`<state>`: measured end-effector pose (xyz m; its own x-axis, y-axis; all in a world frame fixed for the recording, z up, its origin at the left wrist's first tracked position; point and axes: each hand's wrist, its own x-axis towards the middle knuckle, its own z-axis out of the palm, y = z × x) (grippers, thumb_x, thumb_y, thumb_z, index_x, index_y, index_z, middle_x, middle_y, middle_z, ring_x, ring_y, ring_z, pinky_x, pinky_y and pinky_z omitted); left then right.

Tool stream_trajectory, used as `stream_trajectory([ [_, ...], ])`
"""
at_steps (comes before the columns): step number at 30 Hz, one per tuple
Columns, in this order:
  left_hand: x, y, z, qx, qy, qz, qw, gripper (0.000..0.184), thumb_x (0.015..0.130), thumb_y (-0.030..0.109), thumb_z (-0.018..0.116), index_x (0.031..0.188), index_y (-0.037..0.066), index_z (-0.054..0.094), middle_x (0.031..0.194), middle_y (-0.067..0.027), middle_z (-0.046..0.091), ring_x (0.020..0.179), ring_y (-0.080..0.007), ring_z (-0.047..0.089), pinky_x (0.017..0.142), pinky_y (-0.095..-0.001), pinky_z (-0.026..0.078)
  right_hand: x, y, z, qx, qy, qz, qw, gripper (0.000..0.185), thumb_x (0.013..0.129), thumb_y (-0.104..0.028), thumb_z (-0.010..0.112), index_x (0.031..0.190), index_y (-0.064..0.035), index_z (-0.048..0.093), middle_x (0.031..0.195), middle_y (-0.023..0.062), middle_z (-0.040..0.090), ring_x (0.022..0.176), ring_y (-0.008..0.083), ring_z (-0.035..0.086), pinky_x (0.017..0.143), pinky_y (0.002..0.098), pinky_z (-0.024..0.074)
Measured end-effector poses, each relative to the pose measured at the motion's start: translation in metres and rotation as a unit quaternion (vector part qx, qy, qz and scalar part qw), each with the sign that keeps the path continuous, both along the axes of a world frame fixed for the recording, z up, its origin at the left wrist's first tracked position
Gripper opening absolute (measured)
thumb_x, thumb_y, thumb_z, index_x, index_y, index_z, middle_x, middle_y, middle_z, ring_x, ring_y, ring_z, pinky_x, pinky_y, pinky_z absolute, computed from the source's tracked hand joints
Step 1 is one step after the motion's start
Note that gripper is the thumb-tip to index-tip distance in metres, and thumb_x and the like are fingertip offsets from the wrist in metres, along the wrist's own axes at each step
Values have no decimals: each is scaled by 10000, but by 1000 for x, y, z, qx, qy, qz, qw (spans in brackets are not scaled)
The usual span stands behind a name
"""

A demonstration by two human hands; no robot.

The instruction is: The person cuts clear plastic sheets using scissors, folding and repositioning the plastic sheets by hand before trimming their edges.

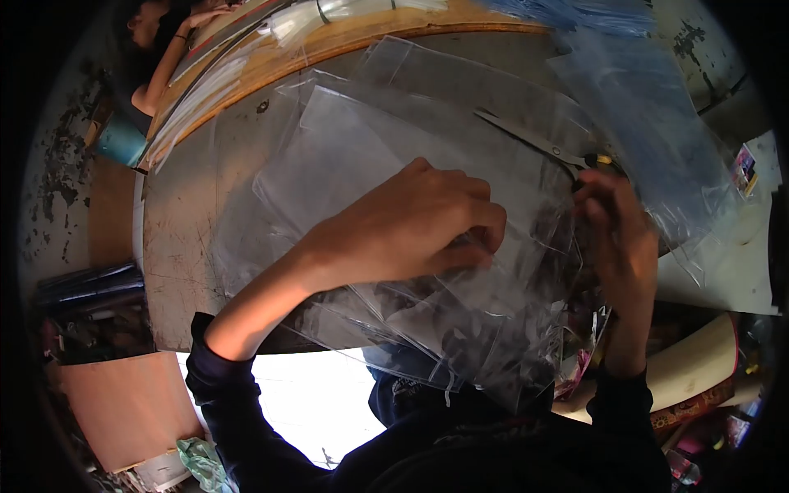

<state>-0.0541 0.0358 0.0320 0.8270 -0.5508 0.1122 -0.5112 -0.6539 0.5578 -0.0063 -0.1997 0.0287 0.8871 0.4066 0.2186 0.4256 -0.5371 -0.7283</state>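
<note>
Several clear plastic sheets (362,140) lie overlapped on the worn table, and their near ends hang over its front edge towards my body. My left hand (411,222) is above the middle of them, fingers curled and thumb drawn in, pinching what looks like the top sheet; the exact grip is partly hidden. On the right, my right hand (620,222) has its fingers bent around the dark and yellow handles of a pair of scissors (530,135). The blades point up and left over the sheets, slightly apart. Crumpled plastic lies beside the right fingers.
Bluish plastic sheets (641,123) form a stack at the right. A raised wooden board (411,18) with white strips runs along the back. Another person's arm (168,66) rests there at upper left. A brown panel (131,403) stands at lower left, a rolled sheet (699,361) at lower right.
</note>
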Motion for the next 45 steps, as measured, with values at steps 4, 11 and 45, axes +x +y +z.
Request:
stream_trajectory([
  [4, 12, -1, -7, -130, 56, -47, 989, 148, 760, 163, 712, 855, 66, 653, 739, -28, 596, 649, -140, 608, 548, -263, 478, 25, -16, -14, -202, -232, 34, 951, 331, 814, -20, 586, 1139, -56, 533, 1125, 138, 514, 961, 265, 574, 798, 347, 480],
  [11, 15, -6, -26, -151, 64, -50, 985, 77, 768, 114, 676, 822, 60, 666, 732, -26, 603, 654, -136, 605, 573, -260, 482, 23, -21, -10, -273, -167, 52, 946, 547, 741, -16, 642, 1257, -119, 492, 1190, 143, 455, 1088, 323, 481, 891, 392, 421],
  [45, 20, 1, -24, -192, 190, -55, 961, 98, 825, 132, 638, 819, 41, 599, 724, -17, 631, 673, -117, 619, 561, -263, 452, -56, -80, 29, -210, 87, 138, 964, 418, 624, -238, 788, 941, -50, 591, 766, 35, 588, 589, 110, 511, 480, 241, 377],
])
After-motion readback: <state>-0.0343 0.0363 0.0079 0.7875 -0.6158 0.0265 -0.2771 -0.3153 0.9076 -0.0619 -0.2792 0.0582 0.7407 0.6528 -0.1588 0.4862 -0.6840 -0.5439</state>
